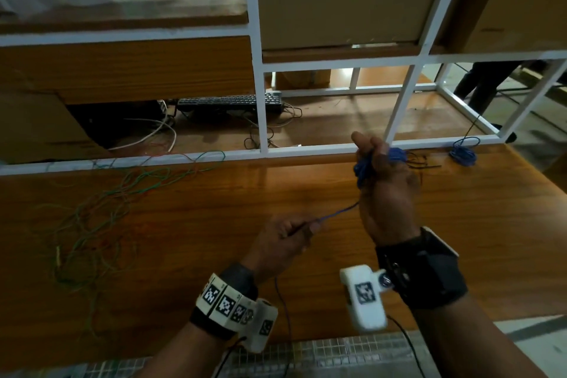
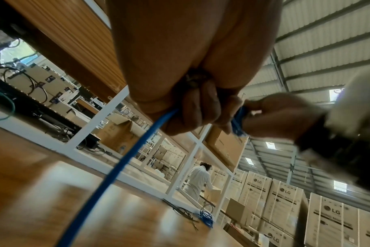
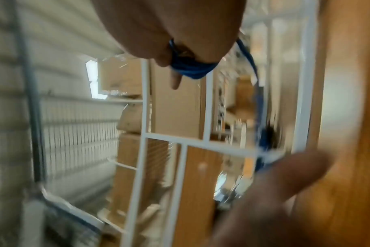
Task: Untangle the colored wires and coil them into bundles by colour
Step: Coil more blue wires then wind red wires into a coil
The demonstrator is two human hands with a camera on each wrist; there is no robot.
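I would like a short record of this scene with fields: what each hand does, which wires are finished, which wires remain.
left hand: pinches the blue wire, feeding it
right hand: holds the blue coil wound around its fingers
finished: one blue bundle on the table, far right
remaining: loose green and red wires, tangled, on the left
nearby: black cable ties beside the right hand

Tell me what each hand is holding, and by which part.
Right hand grips a blue wire coil, its loops wound around the fingers. Left hand pinches the same blue wire's loose run leading to that coil.
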